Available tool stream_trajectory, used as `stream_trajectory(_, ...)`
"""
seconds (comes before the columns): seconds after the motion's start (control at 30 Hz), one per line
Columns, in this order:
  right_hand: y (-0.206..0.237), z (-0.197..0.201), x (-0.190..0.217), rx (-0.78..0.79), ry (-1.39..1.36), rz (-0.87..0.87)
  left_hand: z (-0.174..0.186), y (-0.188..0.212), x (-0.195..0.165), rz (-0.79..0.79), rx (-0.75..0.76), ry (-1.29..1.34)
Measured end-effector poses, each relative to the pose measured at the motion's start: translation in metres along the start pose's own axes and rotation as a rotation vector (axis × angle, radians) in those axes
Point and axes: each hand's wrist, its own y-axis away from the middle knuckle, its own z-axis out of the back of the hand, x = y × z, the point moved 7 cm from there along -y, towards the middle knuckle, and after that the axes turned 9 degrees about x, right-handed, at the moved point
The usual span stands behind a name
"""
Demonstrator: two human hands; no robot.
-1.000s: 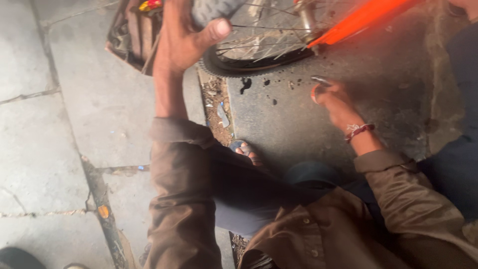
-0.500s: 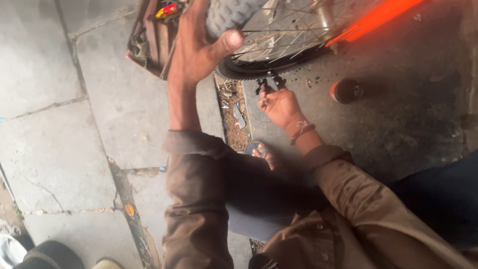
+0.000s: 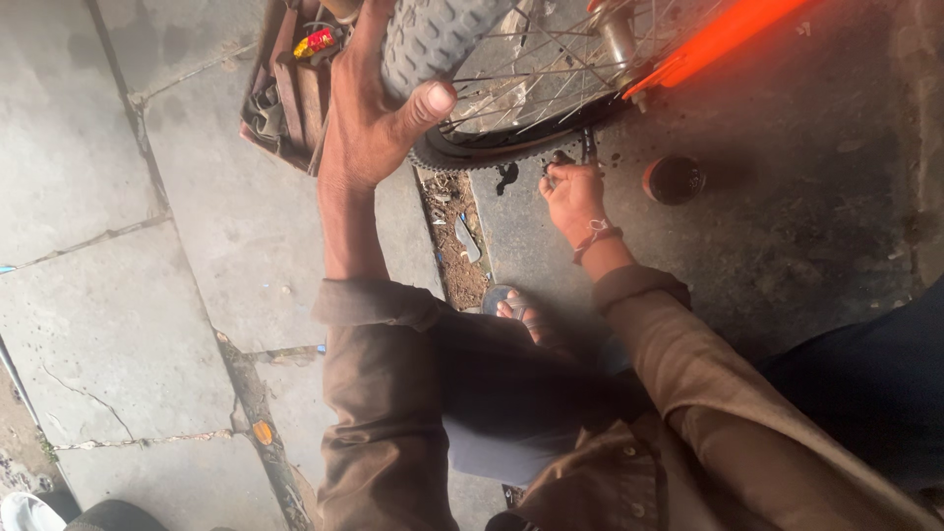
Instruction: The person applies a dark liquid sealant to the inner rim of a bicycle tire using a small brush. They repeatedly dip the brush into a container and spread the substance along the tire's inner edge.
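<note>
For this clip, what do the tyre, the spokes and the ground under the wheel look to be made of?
Tyre: looks like rubber, matt grey, with a knobbly tread; the left hand grips it.
Spokes: thin metal wires, shiny silver, probably steel.
Ground: stone or concrete slabs, rough and dull grey, with cracks and dirt-filled joints.
The right hand touches a small dark part below the wheel; its material cannot be told.

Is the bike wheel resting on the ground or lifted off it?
Resting on the ground: the tire meets the pavement at its lowest edge, while the left hand grips its tread. The exact contact spot is dim.
</note>
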Motion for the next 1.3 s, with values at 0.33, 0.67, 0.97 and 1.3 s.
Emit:
stream_trajectory(0.33,0.033,-0.031,-0.066,0.23,0.182,-0.066,0.003,0.006,0.011,0.021,0.01,-0.024)
stream_trajectory(0.67,0.025,-0.039,-0.082,0.221,0.14,-0.053,0.003,0.011,0.018,0.004,0.004,-0.047)
stream_trajectory(0.97,0.061,-0.095,-0.101,0.339,0.299,0.011,0.002,0.01,0.019,-0.003,0.002,-0.091)
stream_trajectory(1.3,0.058,-0.081,-0.085,0.099,0.679,-0.008,0.002,0.011,0.019,0.025,0.003,-0.088)
